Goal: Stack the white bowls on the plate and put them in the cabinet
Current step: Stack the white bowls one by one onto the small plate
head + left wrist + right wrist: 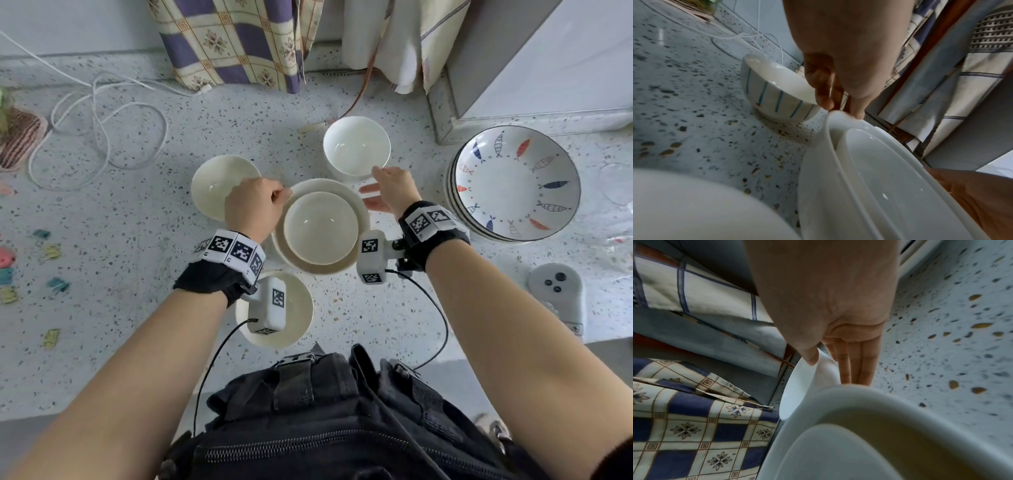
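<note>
Left grip [255, 209]: fingers curled, pinching the left rim of the plate [359, 205]; thumb on top of the rim, fingertips [825, 99] under it.
Right grip [388, 190]: thumb on the near rim of the far bowl [356, 147], straight fingers [855, 363] along its outer wall; it has the rim between thumb and fingers.
Plate: between the two grips, carrying one white bowl [320, 228] inside it; whether it rests on the surface [137, 257] or is lifted, I cannot tell.
Far bowl: just beyond the plate, at the right grip's fingertips, upright.
Striped bowl [777, 95]: just left of the left grip, upright on the surface, blue lines on its wall.
Near bowl [298, 308]: under the left wrist, upright.
Fish plates [517, 181]: a stack right of the right grip, apart from it.
Cable [99, 126]: white, looped on the surface far left of the left grip.
</note>
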`<action>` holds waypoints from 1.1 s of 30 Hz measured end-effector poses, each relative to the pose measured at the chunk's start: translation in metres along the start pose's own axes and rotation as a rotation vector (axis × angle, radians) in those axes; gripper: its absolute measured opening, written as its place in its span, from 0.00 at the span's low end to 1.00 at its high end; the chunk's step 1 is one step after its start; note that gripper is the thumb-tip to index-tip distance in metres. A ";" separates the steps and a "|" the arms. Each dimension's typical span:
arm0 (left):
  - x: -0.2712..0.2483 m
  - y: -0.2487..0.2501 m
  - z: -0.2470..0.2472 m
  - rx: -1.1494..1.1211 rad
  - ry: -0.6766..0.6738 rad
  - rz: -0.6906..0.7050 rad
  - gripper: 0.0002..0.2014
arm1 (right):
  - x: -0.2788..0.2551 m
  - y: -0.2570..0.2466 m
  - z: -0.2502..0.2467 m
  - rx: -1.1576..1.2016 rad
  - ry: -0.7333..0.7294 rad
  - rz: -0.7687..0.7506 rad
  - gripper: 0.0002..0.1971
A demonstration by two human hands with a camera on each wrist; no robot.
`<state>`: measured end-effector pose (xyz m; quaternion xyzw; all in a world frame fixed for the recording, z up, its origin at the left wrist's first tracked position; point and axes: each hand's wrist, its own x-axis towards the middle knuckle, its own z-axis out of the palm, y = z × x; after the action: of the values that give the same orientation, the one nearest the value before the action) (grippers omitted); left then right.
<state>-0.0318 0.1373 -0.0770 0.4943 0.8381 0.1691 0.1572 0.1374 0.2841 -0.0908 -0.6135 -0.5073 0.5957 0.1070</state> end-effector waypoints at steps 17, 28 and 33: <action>-0.001 0.004 0.002 -0.015 -0.037 -0.023 0.16 | -0.008 -0.017 -0.006 0.171 0.070 -0.029 0.22; -0.018 0.002 -0.005 0.005 -0.127 -0.036 0.12 | -0.079 -0.033 -0.002 0.102 0.019 -0.158 0.22; -0.031 -0.005 -0.006 -0.017 -0.137 -0.001 0.13 | -0.103 -0.019 0.008 -0.011 0.003 -0.155 0.19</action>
<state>-0.0233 0.1068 -0.0710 0.5028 0.8243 0.1418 0.2183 0.1446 0.2119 -0.0143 -0.5738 -0.5564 0.5819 0.1503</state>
